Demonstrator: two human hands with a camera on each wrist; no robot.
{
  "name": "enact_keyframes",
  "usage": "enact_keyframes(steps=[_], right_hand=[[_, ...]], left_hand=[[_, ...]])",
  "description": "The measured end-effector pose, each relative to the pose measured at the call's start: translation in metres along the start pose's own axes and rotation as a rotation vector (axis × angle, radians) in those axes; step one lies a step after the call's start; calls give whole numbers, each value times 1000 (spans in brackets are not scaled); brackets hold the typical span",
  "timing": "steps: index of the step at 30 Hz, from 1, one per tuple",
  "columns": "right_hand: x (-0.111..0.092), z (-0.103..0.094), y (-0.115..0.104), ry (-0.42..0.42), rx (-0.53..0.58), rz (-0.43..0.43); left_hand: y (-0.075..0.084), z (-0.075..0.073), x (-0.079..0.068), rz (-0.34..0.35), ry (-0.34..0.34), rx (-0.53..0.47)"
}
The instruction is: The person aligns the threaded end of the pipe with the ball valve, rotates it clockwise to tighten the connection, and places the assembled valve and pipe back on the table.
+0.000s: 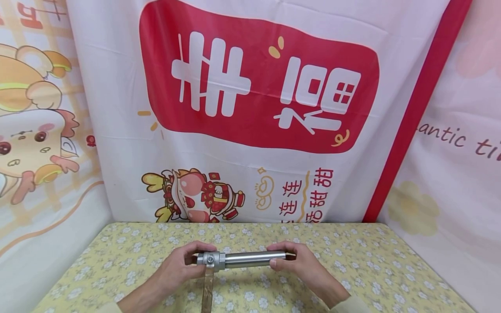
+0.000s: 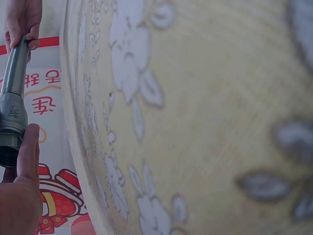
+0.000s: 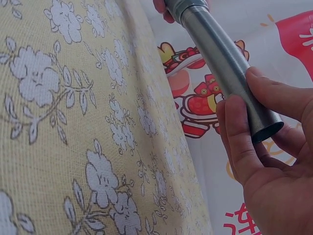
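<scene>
My left hand grips a metal ball valve, fingers behind and thumb in front. A flat lever handle extends from the valve toward me. Joined to the valve's right side is a straight steel pipe, held nearly level over the table. At its far right end, my right hand pinches the pipe between thumb and fingers. In the left wrist view the valve shows raised lettering and a threaded open end. The right wrist view shows the pipe with a hollow, open end and threads beside the valve.
A yellow floral cloth covers the table beneath the hands. Behind it hangs a white printed curtain with a red banner, and more printed cloth lines the left side and right side.
</scene>
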State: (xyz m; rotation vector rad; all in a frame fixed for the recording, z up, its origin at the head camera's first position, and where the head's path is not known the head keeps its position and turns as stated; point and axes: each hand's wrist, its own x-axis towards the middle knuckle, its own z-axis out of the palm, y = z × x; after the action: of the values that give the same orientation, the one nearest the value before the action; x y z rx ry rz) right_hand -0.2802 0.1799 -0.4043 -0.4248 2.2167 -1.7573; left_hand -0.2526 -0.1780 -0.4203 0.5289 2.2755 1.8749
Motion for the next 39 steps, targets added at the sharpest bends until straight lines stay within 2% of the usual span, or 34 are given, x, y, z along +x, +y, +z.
enact_keyframes(steps=[9,23,33,39], right_hand=[[0,0,2,-1,16,-19],[0,1,2,10,9,10],[0,0,4,2,41,2],[0,3,3,33,31,33]], left_hand=[[-3,0,1,13,-9,-9],[1,-1,1,10,-13,7],[0,0,1,9,-17,-1],[1,0,1,7,-5,9]])
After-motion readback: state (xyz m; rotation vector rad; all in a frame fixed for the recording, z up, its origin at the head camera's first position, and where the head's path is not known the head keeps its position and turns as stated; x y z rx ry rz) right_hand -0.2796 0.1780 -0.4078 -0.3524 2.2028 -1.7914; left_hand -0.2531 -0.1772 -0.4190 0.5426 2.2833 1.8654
